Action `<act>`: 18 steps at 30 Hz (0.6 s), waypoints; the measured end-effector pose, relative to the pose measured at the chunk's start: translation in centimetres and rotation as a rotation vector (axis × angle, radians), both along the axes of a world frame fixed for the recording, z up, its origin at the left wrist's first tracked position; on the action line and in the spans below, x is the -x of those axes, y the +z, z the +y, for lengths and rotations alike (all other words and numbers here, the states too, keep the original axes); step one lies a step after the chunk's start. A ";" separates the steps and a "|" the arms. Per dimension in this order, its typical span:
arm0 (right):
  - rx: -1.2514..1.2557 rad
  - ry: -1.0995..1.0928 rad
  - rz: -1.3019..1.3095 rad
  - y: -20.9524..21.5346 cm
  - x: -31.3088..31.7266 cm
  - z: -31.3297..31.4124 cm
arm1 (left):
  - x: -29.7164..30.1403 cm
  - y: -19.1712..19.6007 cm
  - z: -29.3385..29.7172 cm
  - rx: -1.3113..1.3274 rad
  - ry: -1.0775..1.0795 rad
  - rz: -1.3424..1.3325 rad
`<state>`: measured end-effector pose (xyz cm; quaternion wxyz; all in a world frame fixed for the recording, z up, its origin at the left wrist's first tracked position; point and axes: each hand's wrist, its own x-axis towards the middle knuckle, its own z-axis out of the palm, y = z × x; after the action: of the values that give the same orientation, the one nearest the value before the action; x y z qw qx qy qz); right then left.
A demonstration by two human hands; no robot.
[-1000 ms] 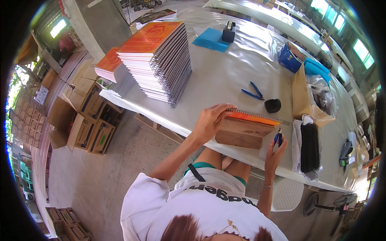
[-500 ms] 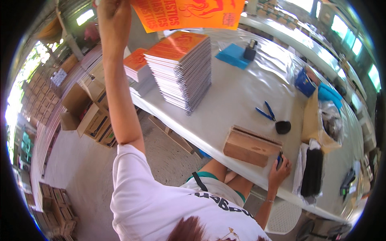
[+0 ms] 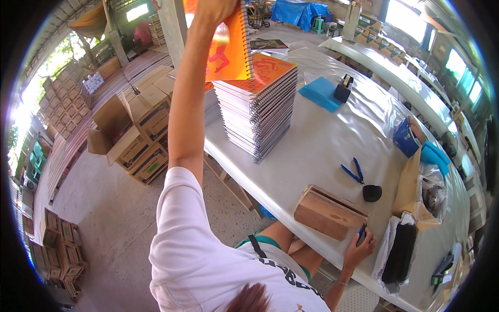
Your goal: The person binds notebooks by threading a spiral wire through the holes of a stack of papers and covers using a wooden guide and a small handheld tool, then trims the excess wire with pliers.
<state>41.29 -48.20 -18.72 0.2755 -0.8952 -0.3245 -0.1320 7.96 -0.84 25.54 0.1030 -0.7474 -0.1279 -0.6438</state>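
Note:
My left hand, raised at the top edge of the view, is closed on an orange spiral notebook. The notebook hangs upright over a tall stack of spiral notebooks, its wire edge toward the right; I cannot tell whether it touches the stack. Down at the table's near edge my right hand is curled around a small tool with dark blue handles, mostly covered by the fingers. Beside that hand lies a grooved wooden block. Blue-handled pliers rest beyond the block.
A black round object lies by the pliers. Farther back are a blue sheet and a black tape dispenser. At right stand a blue basket, a cardboard box and a bundle of black wire-like pieces. Cartons are stacked left of the table.
My left hand has brought the notebook to the right and turned it, so its wire edge now shows over the stack. The view has shifted; my right hand stays by the wooden block.

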 end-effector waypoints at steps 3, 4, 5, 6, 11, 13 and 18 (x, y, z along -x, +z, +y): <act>-0.022 0.039 0.002 0.1 0.1 0.0 | -3.4 -1.7 2.4 0.271 -0.227 0.299; -0.001 0.039 0.001 0.2 0.1 0.0 | -5.0 -2.3 3.2 0.135 -0.212 0.409; 0.004 0.032 -0.004 0.2 0.1 0.0 | -6.2 -2.8 3.8 0.000 -0.193 0.518; 0.010 0.028 -0.009 0.2 0.2 0.0 | -6.6 -3.6 4.3 0.010 -0.083 0.609; -0.007 0.034 -0.023 0.2 0.3 -0.2 | -5.3 -10.1 4.6 0.075 0.010 0.750; -0.009 0.034 -0.017 0.2 0.3 -0.1 | -2.6 -12.6 4.1 0.266 0.170 0.877; -0.017 0.003 0.035 0.1 0.5 0.1 | 2.8 -15.4 0.8 0.768 0.203 0.991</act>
<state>40.82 -48.13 -18.63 0.2888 -0.8945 -0.3200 -0.1185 5.16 -0.01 10.13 -0.0648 -0.9245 -0.3571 -0.1169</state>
